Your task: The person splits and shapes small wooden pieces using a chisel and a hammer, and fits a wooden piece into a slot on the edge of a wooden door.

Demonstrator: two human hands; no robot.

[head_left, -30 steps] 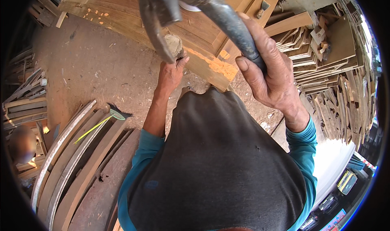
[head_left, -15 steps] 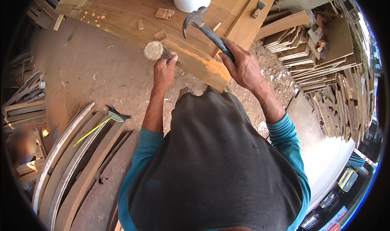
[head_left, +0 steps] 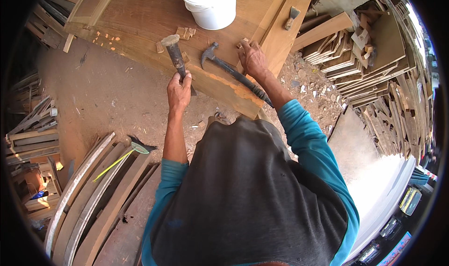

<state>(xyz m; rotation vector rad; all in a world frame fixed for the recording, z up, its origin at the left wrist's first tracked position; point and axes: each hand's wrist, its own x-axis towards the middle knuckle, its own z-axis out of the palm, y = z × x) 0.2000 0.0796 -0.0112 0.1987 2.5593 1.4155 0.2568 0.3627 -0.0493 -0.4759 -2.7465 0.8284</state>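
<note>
My left hand (head_left: 179, 94) is closed around a chisel (head_left: 176, 55), its dark handle pointing up with a pale, battered end. A narrow dark blade shows below the fist. A claw hammer (head_left: 229, 70) lies on the wooden door panel (head_left: 154, 16), its black handle reaching past the near edge. Just beyond the hammer, my right hand (head_left: 254, 60) pinches a small piece of wood (head_left: 242, 43) at its fingertips, close to the panel's surface. Orange filler (head_left: 222, 79) marks the panel's near edge.
A white bucket (head_left: 210, 9) and a brush-like scraper (head_left: 292, 18) stand or lie on the panel, with wood scraps (head_left: 185, 32) around. Stacked boards (head_left: 346, 55) fill the right side. Long planks (head_left: 112, 205) and a green-handled broom (head_left: 114, 165) lie at lower left.
My right hand has put the hammer down on the panel and moved to the small wood piece. My left hand has lowered slightly, and the chisel now stands more upright in view.
</note>
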